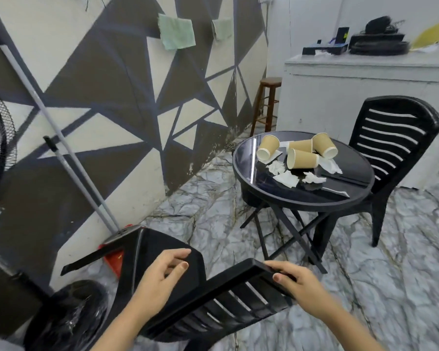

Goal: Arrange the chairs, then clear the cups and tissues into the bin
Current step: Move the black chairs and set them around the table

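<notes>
A: Status on the tipped chair [188, 295]?
B: Black plastic, on its side on the marble floor [403, 287], legs toward the patterned wall. Right hand [297, 285]: grip clamped on the top edge of the slatted backrest. Left hand [162, 272]: fingers loosely curled over the seat side; can't tell if it's actually gripping.
A: Second chair?
B: Upright chair [395, 138], at the far right edge of the round bench [241, 158].
A: Bench load?
B: Four paper cups [303, 158], all on their sides, clustered near the far middle. Crumpled tissues [285, 177] just in front of and beside them, toward the near edge.
A: Bin?
B: Black-lined bin [69, 315], on the floor at my lower left, just beside the tipped chair. Broom handle [69, 153] leans on the wall behind it.
</notes>
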### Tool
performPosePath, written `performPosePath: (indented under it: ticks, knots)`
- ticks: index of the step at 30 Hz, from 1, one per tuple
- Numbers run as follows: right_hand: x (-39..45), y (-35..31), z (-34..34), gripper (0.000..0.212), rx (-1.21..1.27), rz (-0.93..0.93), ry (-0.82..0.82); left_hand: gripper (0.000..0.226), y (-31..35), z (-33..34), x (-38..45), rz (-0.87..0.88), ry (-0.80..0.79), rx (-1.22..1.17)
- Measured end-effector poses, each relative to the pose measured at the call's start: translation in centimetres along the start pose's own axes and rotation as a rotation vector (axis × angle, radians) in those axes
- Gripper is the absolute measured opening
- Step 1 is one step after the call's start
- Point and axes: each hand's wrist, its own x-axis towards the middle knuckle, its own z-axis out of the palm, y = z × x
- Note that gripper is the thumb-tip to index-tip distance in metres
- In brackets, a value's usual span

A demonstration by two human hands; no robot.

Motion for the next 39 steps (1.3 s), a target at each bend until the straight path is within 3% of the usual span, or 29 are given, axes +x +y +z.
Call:
performPosePath:
  ticks: [5,7,13,16,21,26,29,36,39]
  knots:
    - [-0.5,-1.6,3.0,0.037,-0.049,-0.061,0.054,0.034,5.2,3.8,0.3,0.227,-0.303,0.165]
    - [-0.3,-2.7,3.4,0.033,-0.077,-0.106,0.063,0.033,6.2,5.2,0.3,0.263,-0.328,0.211]
    - [0.6,-4.6,4.6,0.028,-0.062,-0.157,0.078,0.015,5.4,5.5,0.5,0.276,-0.112,0.182]
    - [1.0,-4.8,4.6,0.028,-0.013,-0.143,0.076,0.024,4.9,4.6,1.0,0.278,-0.055,0.133]
    - [0.9,-3.6,2.5,0.032,-0.009,-0.131,-0.067,0.026,4.8,3.9,1.2,0.273,-0.029,0.076]
    - [0.3,0.1,0.3,0.032,-0.129,-0.115,-0.072,0.015,4.3,2.5,1.5,0.266,0.076,0.048]
    - [1.0,-0.4,0.0,0.038,-0.188,-0.140,-0.080,0.024,4.0,1.9,1.7,0.263,0.132,0.054]
    - [2.0,-6.6,0.0,0.028,-0.326,-0.352,-0.094,0.012,4.6,-2.1,-0.1,0.259,0.327,-0.022]
    - [2.2,-9.0,1.2,0.029,-0.366,-0.456,-0.101,0.018,4.0,-3.5,-3.0,0.219,0.393,-0.034]
